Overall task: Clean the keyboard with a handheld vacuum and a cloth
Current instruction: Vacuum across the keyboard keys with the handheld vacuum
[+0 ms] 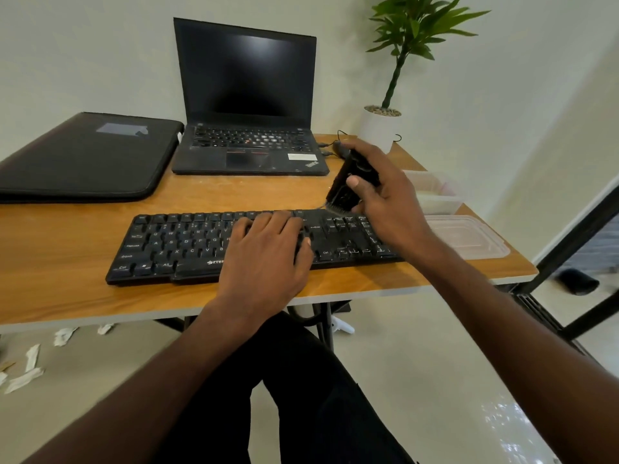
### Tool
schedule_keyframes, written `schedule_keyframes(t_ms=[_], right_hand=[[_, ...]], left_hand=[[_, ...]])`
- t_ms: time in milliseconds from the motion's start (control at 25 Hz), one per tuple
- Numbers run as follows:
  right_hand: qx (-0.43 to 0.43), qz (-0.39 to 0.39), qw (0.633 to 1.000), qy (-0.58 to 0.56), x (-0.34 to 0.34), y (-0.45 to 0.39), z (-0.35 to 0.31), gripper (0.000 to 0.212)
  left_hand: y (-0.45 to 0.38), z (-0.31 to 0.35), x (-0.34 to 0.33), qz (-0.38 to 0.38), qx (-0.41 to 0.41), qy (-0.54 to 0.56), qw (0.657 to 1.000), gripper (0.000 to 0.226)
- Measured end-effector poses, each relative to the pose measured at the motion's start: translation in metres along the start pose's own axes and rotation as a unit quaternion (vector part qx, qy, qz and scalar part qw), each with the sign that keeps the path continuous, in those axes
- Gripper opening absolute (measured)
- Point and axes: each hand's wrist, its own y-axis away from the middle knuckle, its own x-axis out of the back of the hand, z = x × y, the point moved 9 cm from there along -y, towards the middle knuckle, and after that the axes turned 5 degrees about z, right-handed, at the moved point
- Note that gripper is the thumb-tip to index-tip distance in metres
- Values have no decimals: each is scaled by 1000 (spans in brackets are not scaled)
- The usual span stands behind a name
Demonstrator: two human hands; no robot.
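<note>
Gripping vacuum [351,180], right hand [390,202] brushes keyboard [187,244]; left hand [268,259] steadies

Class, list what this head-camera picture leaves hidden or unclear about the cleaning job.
- Keyboard middle keys: covered by the left hand.
- Handheld vacuum body: largely wrapped by the right hand; its brush tip is blurred.
- Cloth: none visible.
- Whether the vacuum is running: cannot tell.

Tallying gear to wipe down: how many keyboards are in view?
2: the black keyboard under the left hand, and the laptop's built-in one behind it.
</note>
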Motion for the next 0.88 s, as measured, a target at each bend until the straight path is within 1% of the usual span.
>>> schedule_keyframes(t_ms=[80, 120, 200, 280, 320, 360, 400, 480, 520, 560, 640, 680, 800, 880], right_hand=[[33, -98, 994, 28, -25, 2, -2, 53], [39, -129, 990, 49, -29, 1, -2, 53], [8, -139, 985, 104, -16, -11, 5, 52], [-11, -120, 971, 204, 3, -27, 11, 52], [-7, -109, 968, 228, 8, -31, 12, 51], [2, -102, 974, 201, 7, -30, 8, 49], [-1, -105, 985, 135, 2, -24, 5, 46], [10, -135, 989, 55, -13, -11, 0, 44], [22, -143, 987, 68, -16, -10, 1, 45], [7, -143, 986, 85, -14, -15, 6, 46], [8, -119, 978, 168, -9, -25, 7, 50], [20, -106, 979, 173, -9, -26, 3, 51], [33, -116, 988, 93, -20, -13, -6, 45], [4, -129, 988, 89, -15, -14, 0, 45]], left_hand=[[-1, 1, 0, 0, 1, -3, 1000, 43], [-1, 1, -1, -4, 1, -4, 1000, 45], [-1, 1, -1, -6, 3, -6, 1000, 47], [-2, 1, -1, -5, 5, -2, 1000, 47], [-2, 1, -1, -6, 5, 0, 1000, 47], [-1, 1, -1, -6, 5, 0, 1000, 46], [-1, 1, -2, -6, 5, 1, 1000, 46], [-1, 1, -1, -7, 6, 1, 1000, 45], [-1, 1, -1, -8, 5, -1, 1000, 45], [-1, 2, -1, -9, 4, -3, 1000, 46], [0, 2, -1, -11, 5, -5, 1000, 46], [0, 2, -1, -12, 5, -6, 1000, 45], [0, 0, -2, -15, 6, -5, 1000, 42], [-1, 1, -2, -15, 7, -6, 1000, 44]])
